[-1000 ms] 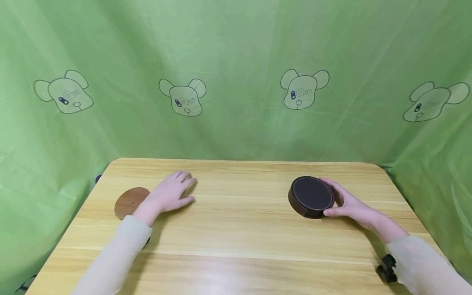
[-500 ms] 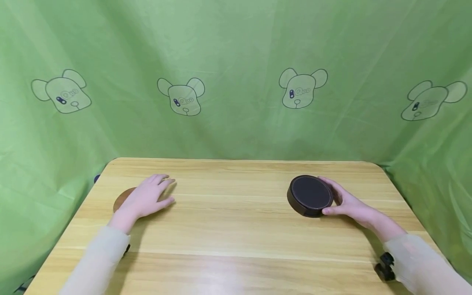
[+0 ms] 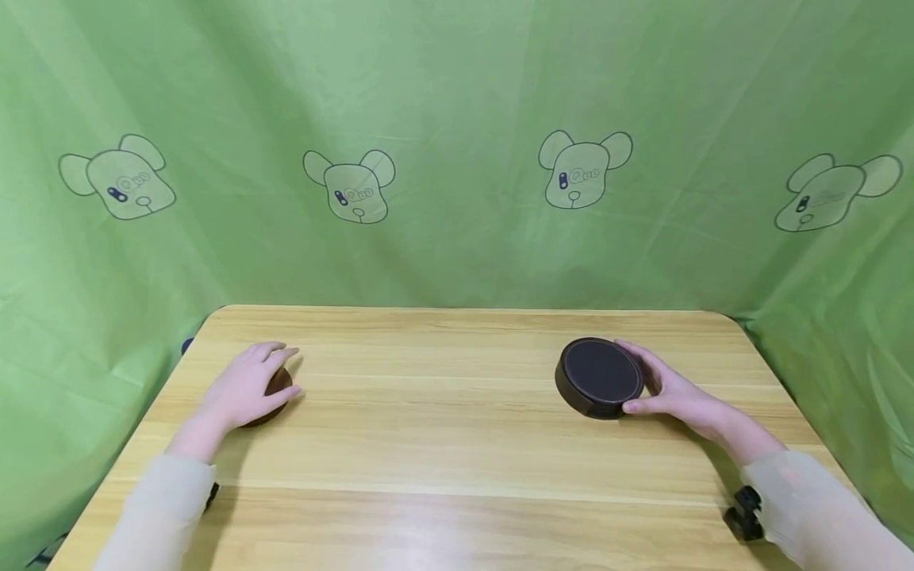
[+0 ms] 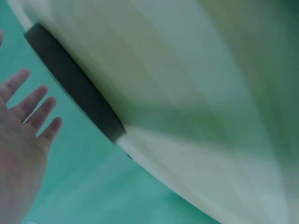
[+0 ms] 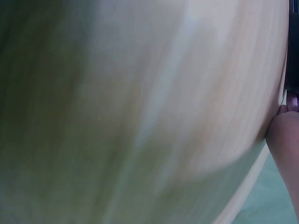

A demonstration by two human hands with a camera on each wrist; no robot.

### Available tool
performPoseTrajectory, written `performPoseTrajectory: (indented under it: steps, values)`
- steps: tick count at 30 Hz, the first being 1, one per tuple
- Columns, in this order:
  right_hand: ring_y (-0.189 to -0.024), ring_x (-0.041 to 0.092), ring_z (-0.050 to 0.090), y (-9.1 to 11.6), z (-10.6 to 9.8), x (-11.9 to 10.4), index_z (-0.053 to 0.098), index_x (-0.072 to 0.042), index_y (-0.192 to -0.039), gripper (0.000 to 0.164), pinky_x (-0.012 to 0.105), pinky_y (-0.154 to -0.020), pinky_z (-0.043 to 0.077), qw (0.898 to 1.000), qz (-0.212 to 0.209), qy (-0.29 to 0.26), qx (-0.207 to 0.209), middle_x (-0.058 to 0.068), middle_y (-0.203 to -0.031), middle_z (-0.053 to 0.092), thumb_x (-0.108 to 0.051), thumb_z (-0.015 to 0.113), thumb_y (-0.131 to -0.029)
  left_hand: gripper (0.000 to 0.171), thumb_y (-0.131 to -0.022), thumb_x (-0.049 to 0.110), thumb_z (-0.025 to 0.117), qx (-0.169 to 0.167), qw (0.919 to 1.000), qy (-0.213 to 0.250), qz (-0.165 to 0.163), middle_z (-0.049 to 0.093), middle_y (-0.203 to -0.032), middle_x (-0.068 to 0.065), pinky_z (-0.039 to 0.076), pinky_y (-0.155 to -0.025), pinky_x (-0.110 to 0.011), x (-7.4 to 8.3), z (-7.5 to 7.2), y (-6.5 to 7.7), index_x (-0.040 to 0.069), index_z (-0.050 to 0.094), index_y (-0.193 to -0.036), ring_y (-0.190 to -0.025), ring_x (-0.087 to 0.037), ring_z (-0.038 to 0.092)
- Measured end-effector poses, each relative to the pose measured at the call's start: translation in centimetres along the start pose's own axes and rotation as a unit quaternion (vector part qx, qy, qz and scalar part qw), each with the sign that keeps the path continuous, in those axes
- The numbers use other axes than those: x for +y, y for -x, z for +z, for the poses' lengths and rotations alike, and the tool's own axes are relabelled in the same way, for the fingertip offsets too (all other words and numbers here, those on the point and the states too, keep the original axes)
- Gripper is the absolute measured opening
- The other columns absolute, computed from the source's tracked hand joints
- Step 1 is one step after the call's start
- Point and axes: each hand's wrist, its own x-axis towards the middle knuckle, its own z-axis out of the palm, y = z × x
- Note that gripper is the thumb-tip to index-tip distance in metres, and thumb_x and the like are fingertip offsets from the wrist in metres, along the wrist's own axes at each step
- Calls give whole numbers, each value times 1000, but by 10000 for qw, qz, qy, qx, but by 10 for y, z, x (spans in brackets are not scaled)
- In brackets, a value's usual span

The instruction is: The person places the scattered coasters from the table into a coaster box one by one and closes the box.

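At the left of the table, my left hand [image 3: 246,388] hovers with spread fingers over a flat round brown piece [image 3: 281,381], covering most of it. From the left wrist, that round piece shows a thick dark side wall [image 4: 74,81] standing on the table, and the fingertips [image 4: 49,128] look apart from it. Over on the right, my right hand [image 3: 674,396] holds a round black case [image 3: 602,371] with a thin stitched-looking line near its rim, thumb at the near side and fingers behind. Only a sliver of the case [image 5: 293,51] and part of the hand enter the right wrist view.
Both things are on a light wood-grain table [image 3: 443,444] with rounded far corners. A green curtain [image 3: 457,198] printed with bear heads hangs behind and along the sides. A small black device [image 3: 744,514] sits at the right cuff.
My left hand has moved left from beyond the brown round piece to over it, hiding most of it. The right hand keeps holding the black case in about the same place.
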Motion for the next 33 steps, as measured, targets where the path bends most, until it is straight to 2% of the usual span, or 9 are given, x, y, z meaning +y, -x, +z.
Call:
performPoseTrajectory:
  steps: [10, 24, 33]
  values:
    - [-137, -24, 33, 0, 0, -1, 17, -11, -170, 103, 0, -100, 27, 10000, 11, 14, -8, -21, -158, 35, 3, 78, -89, 72, -88, 41, 83, 304, 9995, 20, 33, 60, -140, -30, 43, -111, -66, -15, -8, 20, -1, 62, -142, -132, -51, 54]
    - [-137, -23, 34, 0, -1, 0, 18, -11, -170, 102, 1, -100, 27, 10000, -19, 9, -23, -22, -157, 36, 4, 77, -89, 82, -88, 50, 82, -74, 9991, 170, -387, 60, -139, -33, 46, -108, -67, -29, -9, 39, -4, 57, -146, -130, -53, 55]
    - [-136, -24, 34, 1, 1, -2, 18, -10, -170, 102, 0, -100, 28, 10000, 10, 25, -10, -23, -155, 36, 3, 78, -89, 92, -85, 55, 83, -268, 9976, 272, -574, 58, -141, -34, 48, -106, -68, -24, -13, 41, -4, 53, -149, -130, -54, 55]
